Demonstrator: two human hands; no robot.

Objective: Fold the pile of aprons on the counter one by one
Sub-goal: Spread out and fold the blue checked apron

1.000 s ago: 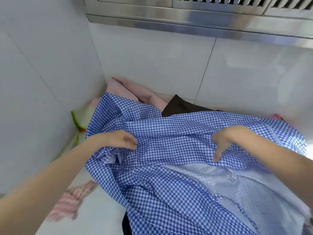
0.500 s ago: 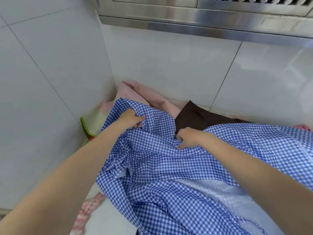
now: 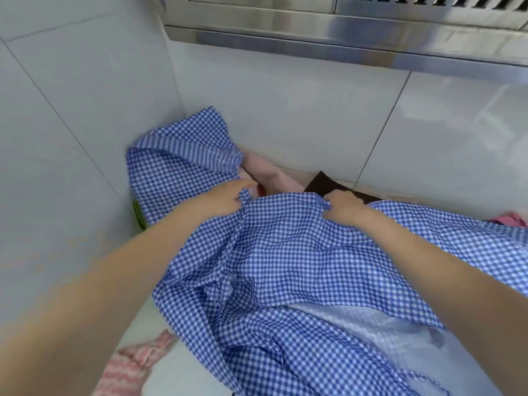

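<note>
White tiled walls (image 3: 300, 110) meet in a corner behind the surface (image 3: 177, 370), with a steel hood (image 3: 343, 30) overhead. Spread across the surface lies the gingham apron (image 3: 285, 252), blue and white, crumpled, with one part pushed up into the corner against the walls. Both hands work at its far edge. On the side nearer the corner, the left hand (image 3: 225, 198) pinches a gathered fold of the apron. Beside it, away from the corner, the right hand (image 3: 341, 205) grips the same edge with curled fingers. Behind the apron, against the back wall, show a pink cloth (image 3: 267, 174) and a dark brown cloth (image 3: 328, 185). Another pink piece (image 3: 511, 220) peeks past the apron farthest from the corner. A green edge (image 3: 139, 215) shows by the side wall. Nearest the camera, a pink striped cloth (image 3: 128, 370) lies beside the apron.
</note>
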